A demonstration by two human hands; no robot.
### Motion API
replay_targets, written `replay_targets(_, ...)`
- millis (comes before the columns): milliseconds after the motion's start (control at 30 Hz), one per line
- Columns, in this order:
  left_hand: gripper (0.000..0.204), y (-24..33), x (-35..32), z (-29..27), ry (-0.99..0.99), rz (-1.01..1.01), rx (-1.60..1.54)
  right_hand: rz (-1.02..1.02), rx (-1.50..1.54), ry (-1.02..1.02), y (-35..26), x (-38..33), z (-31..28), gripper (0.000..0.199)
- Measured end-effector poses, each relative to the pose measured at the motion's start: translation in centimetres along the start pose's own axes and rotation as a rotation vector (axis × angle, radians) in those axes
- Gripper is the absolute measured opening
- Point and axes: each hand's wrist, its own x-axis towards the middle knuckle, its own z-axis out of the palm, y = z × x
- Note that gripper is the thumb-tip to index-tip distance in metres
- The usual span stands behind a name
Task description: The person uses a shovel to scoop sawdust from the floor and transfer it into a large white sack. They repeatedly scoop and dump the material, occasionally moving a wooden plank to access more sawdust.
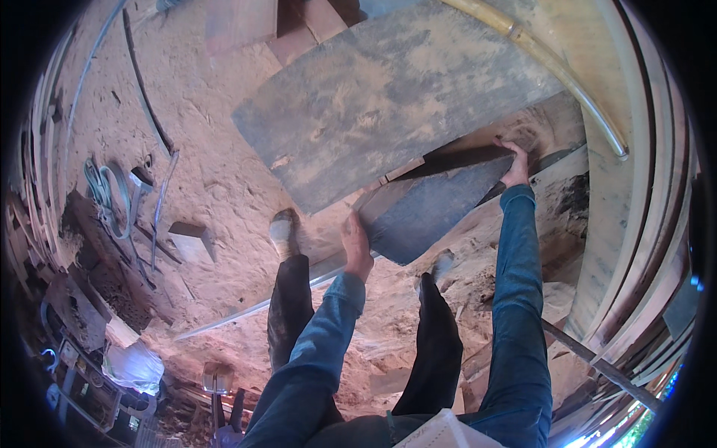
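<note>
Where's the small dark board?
In the head view, the small board is right of centre, between the left hand and right hand, below the larger board.

The left head-worn fisheye looks steeply down from above the wearer's body [355, 433], its 12 o'clock pointing forward. Near it lie the left hand [357, 243] at centre and the right hand [517, 168] toward 2 o'clock, sleeves [515, 299] entering at 5 and 7; boards [631, 201] bend along the rim at 3.
</note>
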Motion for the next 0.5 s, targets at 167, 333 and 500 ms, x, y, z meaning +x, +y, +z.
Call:
replay_targets(167,0.058,-0.1,0.4,-0.2,0.046,-0.083,-0.116,-0.155,-0.07,0.062,1.1,2.8,-1.5,0.034)
replay_targets(333,0.053,-0.2,2.4,-0.8,-0.093,-0.113,-0.219,-0.267,-0.05,0.161,1.4,0.6,-2.6,0.04)
replay_targets(500,0.057,-0.6,4.4,-1.4,-0.126,-0.251,-0.249,-0.154,0.123,0.115,1.4,-4.3,-4.3,0.05)
